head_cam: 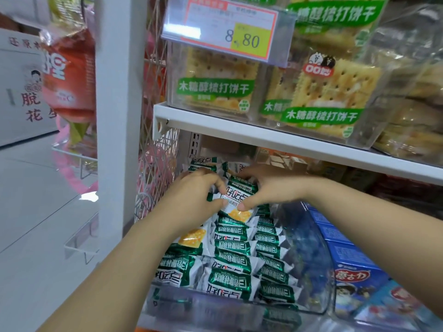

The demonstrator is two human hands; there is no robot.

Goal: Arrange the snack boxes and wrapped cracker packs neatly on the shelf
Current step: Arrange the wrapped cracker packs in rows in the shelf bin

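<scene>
From my remote seat I see both hands meeting at the centre of the frame, just under the white upper shelf [275, 136]. The left hand [200, 191] has its grip curled onto the left end of one wrapped cracker pack [231, 200], green and white with shiny foil. The right hand [268, 186] clamps the same pack from the right, with its thumb pressed on the wrapper's near edge and its fingers over the top. The pack sits tilted between the two hands, touching the top of the pile of cracker packs [235, 259], which fills the lower middle of the frame. That pile lies in loose rows inside a clear bin [239, 306] whose front wall runs along the bottom edge. At lower right, just beside the bin, blue snack boxes [347, 256] stand in a row running back into the shelf. In the upper half, clear cracker boxes [215, 88] with green labels stand on the upper shelf, and a price tag [227, 27] hangs in front of them. A red bag [69, 68] hangs at upper left beyond the white post [117, 116].
</scene>
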